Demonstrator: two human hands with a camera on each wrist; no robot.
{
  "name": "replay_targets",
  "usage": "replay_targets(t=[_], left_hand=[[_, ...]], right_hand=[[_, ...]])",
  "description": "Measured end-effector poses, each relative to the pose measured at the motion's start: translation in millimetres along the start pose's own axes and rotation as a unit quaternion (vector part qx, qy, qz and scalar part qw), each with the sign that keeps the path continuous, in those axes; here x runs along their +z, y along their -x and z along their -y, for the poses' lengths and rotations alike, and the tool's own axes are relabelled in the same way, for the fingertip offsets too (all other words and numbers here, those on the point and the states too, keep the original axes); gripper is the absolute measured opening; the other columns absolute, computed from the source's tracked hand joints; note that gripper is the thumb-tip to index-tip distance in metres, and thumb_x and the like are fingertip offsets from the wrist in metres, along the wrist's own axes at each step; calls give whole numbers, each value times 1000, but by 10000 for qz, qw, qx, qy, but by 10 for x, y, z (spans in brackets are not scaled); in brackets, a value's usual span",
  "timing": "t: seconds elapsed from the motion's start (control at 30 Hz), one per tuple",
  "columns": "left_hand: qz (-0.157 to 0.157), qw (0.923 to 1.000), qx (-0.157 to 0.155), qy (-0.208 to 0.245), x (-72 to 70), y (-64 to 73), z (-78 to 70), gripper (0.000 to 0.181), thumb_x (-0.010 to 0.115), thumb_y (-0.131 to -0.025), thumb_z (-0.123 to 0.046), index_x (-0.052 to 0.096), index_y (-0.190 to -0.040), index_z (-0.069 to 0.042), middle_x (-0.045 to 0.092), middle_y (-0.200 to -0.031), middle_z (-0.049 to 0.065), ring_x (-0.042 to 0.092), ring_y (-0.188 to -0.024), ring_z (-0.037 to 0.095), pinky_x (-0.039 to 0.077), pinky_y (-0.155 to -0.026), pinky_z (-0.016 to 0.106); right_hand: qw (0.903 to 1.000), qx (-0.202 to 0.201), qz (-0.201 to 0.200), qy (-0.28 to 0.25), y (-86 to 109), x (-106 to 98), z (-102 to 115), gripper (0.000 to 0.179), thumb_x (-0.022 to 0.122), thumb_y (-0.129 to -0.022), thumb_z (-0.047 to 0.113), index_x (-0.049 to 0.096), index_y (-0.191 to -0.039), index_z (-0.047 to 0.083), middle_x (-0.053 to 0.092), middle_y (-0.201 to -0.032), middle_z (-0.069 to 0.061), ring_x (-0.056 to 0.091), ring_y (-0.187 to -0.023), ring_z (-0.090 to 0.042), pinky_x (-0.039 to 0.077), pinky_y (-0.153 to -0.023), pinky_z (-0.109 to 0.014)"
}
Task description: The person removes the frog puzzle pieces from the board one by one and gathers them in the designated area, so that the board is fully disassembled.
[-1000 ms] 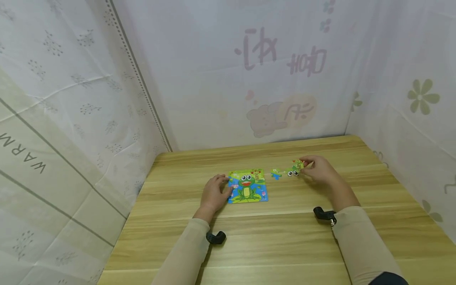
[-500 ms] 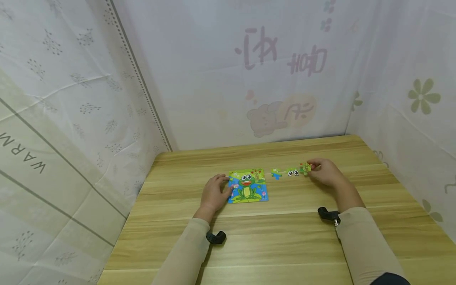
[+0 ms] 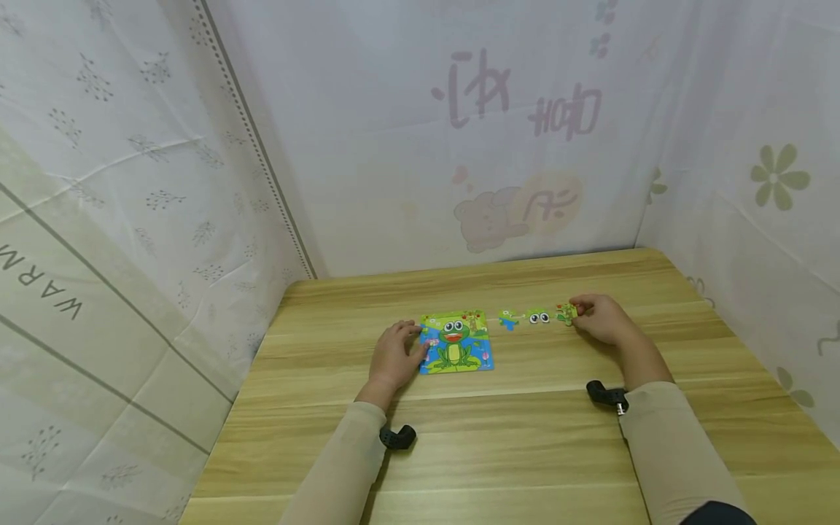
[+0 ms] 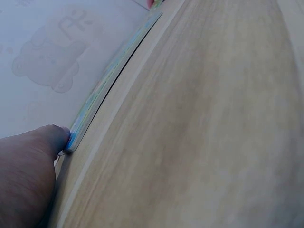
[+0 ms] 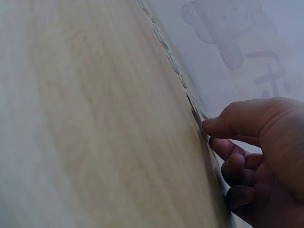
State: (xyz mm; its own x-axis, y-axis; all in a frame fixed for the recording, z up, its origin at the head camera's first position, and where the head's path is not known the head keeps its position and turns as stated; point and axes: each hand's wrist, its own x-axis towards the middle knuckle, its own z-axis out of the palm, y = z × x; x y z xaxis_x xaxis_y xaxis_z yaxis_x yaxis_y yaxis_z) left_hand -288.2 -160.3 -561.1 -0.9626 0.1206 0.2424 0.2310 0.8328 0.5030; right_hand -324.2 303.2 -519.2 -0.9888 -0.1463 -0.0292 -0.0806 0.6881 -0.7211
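A square frog puzzle board (image 3: 455, 343) lies flat on the wooden table. My left hand (image 3: 391, 357) rests along its left side, and in the left wrist view the thumb (image 4: 54, 137) touches the board's edge (image 4: 109, 80). To the right, my right hand (image 3: 604, 319) pinches a puzzle piece (image 3: 566, 313) with a tree picture between thumb and fingers. The right wrist view shows that piece (image 5: 197, 104) slightly tilted, its near edge raised. Between the board and this hand lie a blue-and-green puzzle piece (image 3: 508, 320) and a piece with frog eyes (image 3: 539, 318).
The wooden table (image 3: 472, 445) reaches back to a pale printed curtain (image 3: 407, 146), with more cloth at both sides. Black wrist cameras stick out from the left sleeve (image 3: 344, 459) and the right sleeve (image 3: 669, 445).
My right hand has drawn the tree puzzle piece to the right, away from the eyes piece, and lowered it towards the table. The left hand and the board have stayed put.
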Motion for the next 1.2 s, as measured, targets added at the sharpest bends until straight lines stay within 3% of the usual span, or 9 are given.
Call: replay_targets(t=[0.4, 0.83, 1.2], left_hand=[[7, 10000, 60, 8, -3, -4, 6, 42, 71, -100, -46, 68, -135, -22, 54, -154, -1, 44, -147, 27, 37, -122, 47], [198, 9997, -108, -59, -40, -4, -34, 44, 69, -101, -48, 67, -137, -23, 52, -155, -2, 39, -150, 24, 32, -125, 46], [152, 9999, -46, -48, -38, 0, -35, 45, 69, -101, -48, 67, -138, -22, 52, -155, -1, 38, -151, 25, 30, -126, 47]], right_hand=[[10000, -40, 52, 63, 4, 3, -15, 50, 68, -97, 6, 56, -143, -9, 61, -116, -20, 56, -107, -34, 47, -91, -44], [9999, -78, 109, 61, 14, 7, -18, 51, 67, -97, 7, 55, -144, -10, 61, -119, -22, 56, -111, -35, 47, -95, -46], [9998, -142, 91, 64, -3, 11, -67, 51, 68, -96, 7, 56, -143, -10, 61, -118, -21, 55, -109, -34, 46, -93, -44]])
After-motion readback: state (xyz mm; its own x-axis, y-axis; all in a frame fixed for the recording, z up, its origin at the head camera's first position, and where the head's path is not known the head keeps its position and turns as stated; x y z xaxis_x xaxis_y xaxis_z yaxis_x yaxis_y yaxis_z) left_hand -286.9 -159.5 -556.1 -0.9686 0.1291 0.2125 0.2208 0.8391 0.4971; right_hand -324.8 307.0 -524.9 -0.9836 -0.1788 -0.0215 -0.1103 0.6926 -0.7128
